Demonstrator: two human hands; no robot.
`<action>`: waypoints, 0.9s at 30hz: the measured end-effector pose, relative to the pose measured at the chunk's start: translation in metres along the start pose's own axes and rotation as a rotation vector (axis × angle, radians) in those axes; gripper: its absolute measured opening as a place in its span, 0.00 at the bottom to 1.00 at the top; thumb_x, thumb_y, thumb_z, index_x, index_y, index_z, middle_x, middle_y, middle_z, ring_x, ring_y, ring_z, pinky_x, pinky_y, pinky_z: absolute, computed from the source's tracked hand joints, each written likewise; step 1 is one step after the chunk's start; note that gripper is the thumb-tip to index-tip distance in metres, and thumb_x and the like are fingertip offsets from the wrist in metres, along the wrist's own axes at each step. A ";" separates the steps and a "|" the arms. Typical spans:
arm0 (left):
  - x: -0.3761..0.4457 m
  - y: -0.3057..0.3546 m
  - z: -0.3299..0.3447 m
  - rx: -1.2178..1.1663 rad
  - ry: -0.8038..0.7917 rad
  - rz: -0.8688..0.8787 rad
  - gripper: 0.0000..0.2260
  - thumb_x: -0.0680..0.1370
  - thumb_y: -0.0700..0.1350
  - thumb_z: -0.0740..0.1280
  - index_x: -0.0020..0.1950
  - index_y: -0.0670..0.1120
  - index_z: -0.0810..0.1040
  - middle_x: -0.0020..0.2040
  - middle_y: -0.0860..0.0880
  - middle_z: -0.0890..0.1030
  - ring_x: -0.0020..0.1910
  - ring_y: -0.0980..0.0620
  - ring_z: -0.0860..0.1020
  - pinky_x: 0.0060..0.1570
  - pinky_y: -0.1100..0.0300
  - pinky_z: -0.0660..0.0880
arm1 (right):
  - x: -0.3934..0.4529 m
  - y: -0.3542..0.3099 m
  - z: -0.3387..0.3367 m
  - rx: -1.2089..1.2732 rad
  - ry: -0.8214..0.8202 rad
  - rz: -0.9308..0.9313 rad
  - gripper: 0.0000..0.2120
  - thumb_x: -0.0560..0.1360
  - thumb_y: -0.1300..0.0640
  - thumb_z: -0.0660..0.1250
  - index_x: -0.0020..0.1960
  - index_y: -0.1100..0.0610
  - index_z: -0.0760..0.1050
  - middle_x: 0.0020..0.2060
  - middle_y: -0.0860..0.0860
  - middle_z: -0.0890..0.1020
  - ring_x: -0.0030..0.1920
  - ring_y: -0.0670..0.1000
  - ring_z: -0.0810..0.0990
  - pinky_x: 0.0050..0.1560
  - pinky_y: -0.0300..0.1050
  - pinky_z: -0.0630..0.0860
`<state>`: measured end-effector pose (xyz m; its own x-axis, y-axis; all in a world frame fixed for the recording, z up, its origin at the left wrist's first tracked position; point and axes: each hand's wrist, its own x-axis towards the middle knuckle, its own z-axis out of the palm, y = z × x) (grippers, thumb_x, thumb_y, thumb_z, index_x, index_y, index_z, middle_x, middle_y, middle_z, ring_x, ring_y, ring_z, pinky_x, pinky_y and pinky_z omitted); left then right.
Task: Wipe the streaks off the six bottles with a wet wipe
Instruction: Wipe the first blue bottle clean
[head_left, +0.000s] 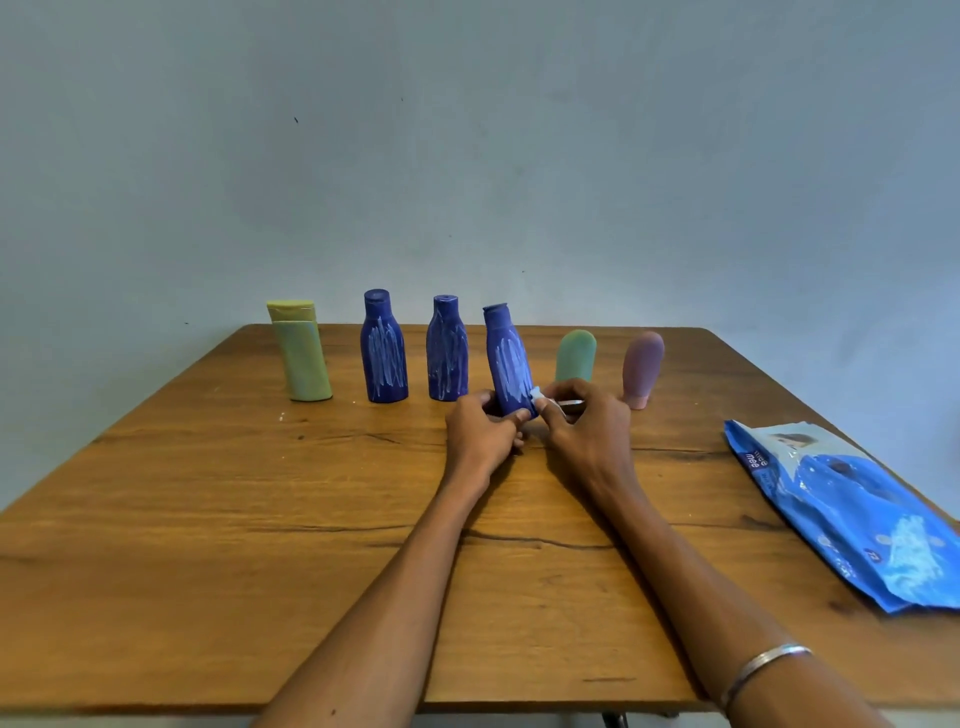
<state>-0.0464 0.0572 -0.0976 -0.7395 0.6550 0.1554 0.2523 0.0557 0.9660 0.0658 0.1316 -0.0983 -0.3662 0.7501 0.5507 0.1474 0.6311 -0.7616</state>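
Note:
Six bottles stand in a row near the far edge of the wooden table (208, 519). From the left: a yellow-green bottle (301, 353), two dark blue bottles (383, 353) (447, 356) with white streaks, a third streaked blue bottle (509, 358), a green tube (575, 356) and a pink tube (643, 369). My left hand (483, 434) grips the base of the third blue bottle, which leans to the left. My right hand (584, 421) pinches a small white wet wipe (540, 396) against that bottle's lower right side.
A blue pack of wet wipes (852, 514) lies flat at the table's right edge. A pale wall rises right behind the bottles. My right wrist wears a silver bangle (763, 670).

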 end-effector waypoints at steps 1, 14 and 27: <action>-0.004 0.000 -0.003 0.001 0.000 0.003 0.10 0.77 0.40 0.73 0.58 0.45 0.80 0.41 0.46 0.85 0.30 0.57 0.80 0.35 0.59 0.82 | -0.002 -0.001 -0.001 -0.008 -0.029 -0.012 0.04 0.76 0.54 0.74 0.49 0.53 0.83 0.42 0.43 0.84 0.42 0.40 0.83 0.44 0.38 0.82; -0.042 0.000 -0.045 -0.047 -0.103 -0.031 0.11 0.77 0.38 0.73 0.59 0.39 0.82 0.44 0.44 0.85 0.31 0.56 0.80 0.33 0.63 0.80 | -0.043 -0.025 -0.016 -0.036 -0.154 -0.250 0.04 0.75 0.56 0.75 0.49 0.52 0.85 0.42 0.43 0.85 0.44 0.41 0.83 0.46 0.40 0.82; -0.046 0.004 -0.047 -0.055 -0.091 -0.043 0.13 0.78 0.38 0.72 0.62 0.40 0.81 0.47 0.45 0.84 0.33 0.57 0.81 0.35 0.63 0.80 | -0.042 -0.027 -0.018 -0.016 -0.192 -0.279 0.06 0.74 0.57 0.76 0.50 0.53 0.85 0.44 0.45 0.85 0.46 0.43 0.83 0.47 0.43 0.82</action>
<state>-0.0409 -0.0081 -0.0915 -0.6887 0.7187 0.0964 0.1852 0.0459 0.9816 0.0937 0.0866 -0.0951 -0.5608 0.4977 0.6617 0.0309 0.8112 -0.5839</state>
